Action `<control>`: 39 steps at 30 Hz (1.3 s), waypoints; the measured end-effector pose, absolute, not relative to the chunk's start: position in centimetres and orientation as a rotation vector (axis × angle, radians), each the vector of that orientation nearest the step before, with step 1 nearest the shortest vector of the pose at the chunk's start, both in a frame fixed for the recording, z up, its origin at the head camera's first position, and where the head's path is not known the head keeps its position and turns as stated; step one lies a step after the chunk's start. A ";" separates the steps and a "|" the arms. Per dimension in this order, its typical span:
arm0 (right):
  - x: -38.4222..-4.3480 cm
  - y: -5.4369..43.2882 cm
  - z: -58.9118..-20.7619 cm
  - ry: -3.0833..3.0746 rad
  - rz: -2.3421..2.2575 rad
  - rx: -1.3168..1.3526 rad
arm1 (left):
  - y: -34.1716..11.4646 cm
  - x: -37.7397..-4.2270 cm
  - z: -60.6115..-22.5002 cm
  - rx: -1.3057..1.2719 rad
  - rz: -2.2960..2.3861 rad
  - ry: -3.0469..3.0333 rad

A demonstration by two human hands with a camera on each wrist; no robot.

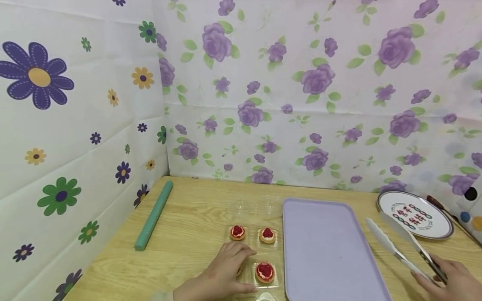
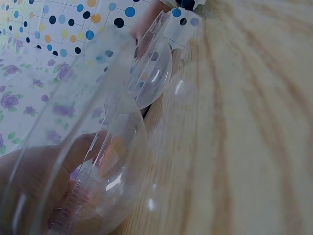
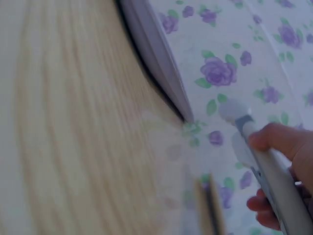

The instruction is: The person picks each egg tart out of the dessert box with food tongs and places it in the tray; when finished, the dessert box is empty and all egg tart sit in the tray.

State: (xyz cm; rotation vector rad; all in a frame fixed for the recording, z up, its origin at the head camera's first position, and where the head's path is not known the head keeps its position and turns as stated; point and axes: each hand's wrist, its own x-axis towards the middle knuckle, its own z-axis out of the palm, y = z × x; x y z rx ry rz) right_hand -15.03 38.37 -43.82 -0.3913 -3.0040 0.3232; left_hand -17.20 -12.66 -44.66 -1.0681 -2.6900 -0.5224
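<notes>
My left hand (image 1: pixel 222 269) grips the near clear plastic box (image 1: pixel 278 279), its fingers and thumb spread over the left half. A red-topped tart (image 1: pixel 265 272) sits in that box's right side; another tart (image 1: pixel 239 271) is mostly hidden under the hand. In the left wrist view the hand (image 2: pixel 44 171) shows behind the clear plastic (image 2: pixel 134 161). Just beyond, two more red-topped tarts, one on the left (image 1: pixel 237 232) and one on the right (image 1: pixel 267 235), sit in clear plastic. My right hand (image 1: pixel 452 276) holds metal tongs (image 1: pixel 404 257), their white tips apart and holding nothing.
A lilac tray (image 1: pixel 320 242) lies right of the boxes. Behind the tongs a white plate (image 1: pixel 414 215) leans beside a thin brown stick (image 1: pixel 455 217). A green rod (image 1: pixel 154 215) lies at the left edge. Flowered cloth walls (image 1: pixel 263 104) close off the back and left.
</notes>
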 end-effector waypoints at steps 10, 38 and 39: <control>-13.7 35.0 -39.9 -2.949 0.319 0.047 | -12.6 -17.1 -44.4 -1.057 -0.543 -2.749; -12.5 27.5 -35.2 -2.471 0.041 0.881 | -12.4 -17.2 -44.4 -1.025 -0.579 -2.781; -12.6 27.2 -35.0 -2.457 0.010 0.890 | -12.4 -17.2 -44.4 -1.027 -0.578 -2.778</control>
